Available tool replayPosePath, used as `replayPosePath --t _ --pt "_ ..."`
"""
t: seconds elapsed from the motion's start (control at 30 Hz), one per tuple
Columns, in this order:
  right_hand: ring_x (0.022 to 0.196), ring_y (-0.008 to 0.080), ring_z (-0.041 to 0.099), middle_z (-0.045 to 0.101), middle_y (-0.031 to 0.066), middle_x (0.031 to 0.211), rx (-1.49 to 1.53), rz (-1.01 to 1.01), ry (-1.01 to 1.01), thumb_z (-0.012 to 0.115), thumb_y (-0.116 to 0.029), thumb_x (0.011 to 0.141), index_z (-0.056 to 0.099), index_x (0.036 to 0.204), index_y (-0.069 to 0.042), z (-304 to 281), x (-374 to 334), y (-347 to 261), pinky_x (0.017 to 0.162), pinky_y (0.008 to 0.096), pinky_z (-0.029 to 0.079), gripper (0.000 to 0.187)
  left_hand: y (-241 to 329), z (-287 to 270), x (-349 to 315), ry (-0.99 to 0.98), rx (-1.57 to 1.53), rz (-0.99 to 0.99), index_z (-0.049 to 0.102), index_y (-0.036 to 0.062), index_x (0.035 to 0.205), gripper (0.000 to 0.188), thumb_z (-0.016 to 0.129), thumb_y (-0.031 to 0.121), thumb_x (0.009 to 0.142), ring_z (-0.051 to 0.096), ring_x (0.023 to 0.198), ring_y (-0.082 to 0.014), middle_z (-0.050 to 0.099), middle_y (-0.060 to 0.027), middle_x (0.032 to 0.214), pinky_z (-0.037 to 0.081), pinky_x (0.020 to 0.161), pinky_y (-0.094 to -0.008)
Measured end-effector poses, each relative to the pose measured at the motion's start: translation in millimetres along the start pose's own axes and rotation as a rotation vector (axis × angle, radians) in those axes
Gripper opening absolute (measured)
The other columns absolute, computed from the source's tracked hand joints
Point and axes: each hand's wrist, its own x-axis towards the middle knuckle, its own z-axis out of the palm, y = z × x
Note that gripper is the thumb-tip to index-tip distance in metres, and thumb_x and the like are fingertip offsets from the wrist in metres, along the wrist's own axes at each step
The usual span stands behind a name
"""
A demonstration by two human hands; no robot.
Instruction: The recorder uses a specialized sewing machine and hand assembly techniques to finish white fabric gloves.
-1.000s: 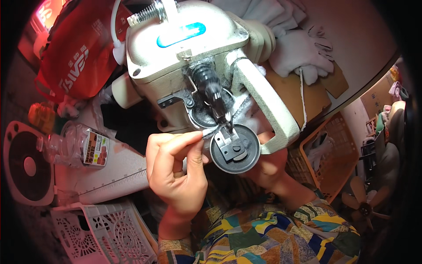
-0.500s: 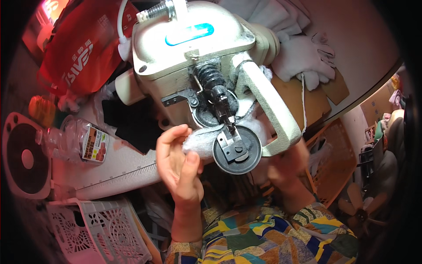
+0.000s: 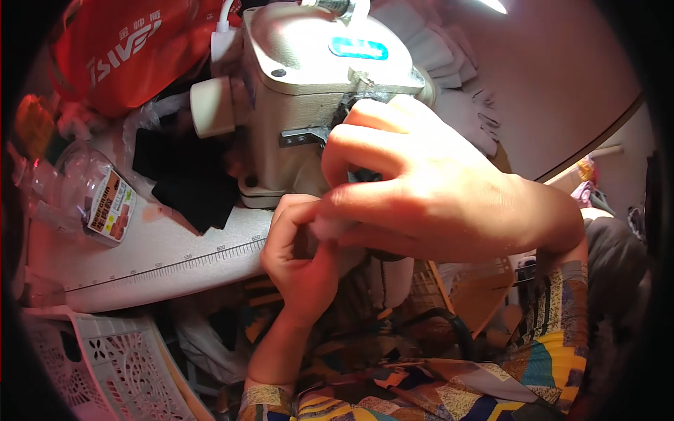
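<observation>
The sewing machine (image 3: 316, 88), cream-coloured with a blue label, stands in front of me. My left hand (image 3: 302, 252) is just below it, fingers curled and thumb pressed against a white fluffy piece of fabric (image 3: 328, 229). Reaching across from the right, my right hand (image 3: 428, 182) covers the machine's needle area and round discs. Its fingers are bent, and its thumb side meets the fluffy fabric at my left fingertips. What lies under the right palm is hidden. A pale shape (image 3: 392, 281) hangs below the right hand; I cannot tell what it is.
White gloves (image 3: 467, 116) lie behind the machine on the right. Left are black cloth (image 3: 189, 179), a clear plastic jar (image 3: 105, 203) and a red bag (image 3: 140, 56). A ruler strip (image 3: 196, 261) runs along the table's front edge, above a white plastic basket (image 3: 133, 358).
My right hand has come up from below the machine's arm to its front, covering the discs. The left hand has closed on the fluffy fabric. The view has shifted, moving the machine rightward.
</observation>
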Motion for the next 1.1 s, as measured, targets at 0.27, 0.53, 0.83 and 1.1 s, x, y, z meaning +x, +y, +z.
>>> replayPosePath --t 0.27,0.53,0.83,1.1 --pt "0.084 0.0254 0.049 0.052 0.0037 0.089 -0.102 0.025 -0.132 0.082 -0.025 0.067 0.064 0.080 -0.009 -9.3 12.5 1.9 0.074 0.0396 0.040 0.027 3.9 7.0 1.0 0.074 -0.275 -0.263 0.054 0.0011 0.105 0.026 0.070 0.004 0.085 0.058 0.089 -0.0077 0.058 -0.0033 0.094 0.050 0.070 -0.0221" --pt "0.084 0.0241 0.048 0.051 0.0002 0.084 -0.074 0.103 -0.084 0.083 -0.018 0.065 0.064 0.072 -0.011 -0.1 16.8 3.4 0.072 0.0384 0.037 0.021 -2.2 5.2 12.8 0.100 -0.202 -0.075 0.067 -0.0011 0.088 0.006 0.070 -0.001 0.082 0.055 0.077 -0.0104 0.062 -0.0030 0.083 0.043 0.069 -0.0238" --pt "0.078 0.0224 0.049 0.052 -0.0007 0.077 -0.028 0.178 -0.042 0.083 -0.015 0.064 0.063 0.067 -0.013 5.4 19.1 1.3 0.069 0.0356 0.038 0.021 -2.1 -2.8 19.8 0.040 -0.183 -0.091 0.068 -0.0010 0.087 0.003 0.067 -0.002 0.084 0.054 0.078 -0.0121 0.063 -0.0040 0.080 0.043 0.069 -0.0259" --pt "0.083 0.0223 0.056 0.062 -0.0003 0.082 -0.024 0.175 0.021 0.084 -0.008 0.059 0.062 0.065 -0.011 6.8 24.1 1.1 0.073 0.0348 0.044 0.024 -2.6 -3.8 18.0 0.093 0.108 0.203 0.068 0.0011 0.089 0.009 0.065 -0.003 0.082 0.053 0.077 -0.0193 0.062 -0.0055 0.080 0.042 0.069 -0.0288"
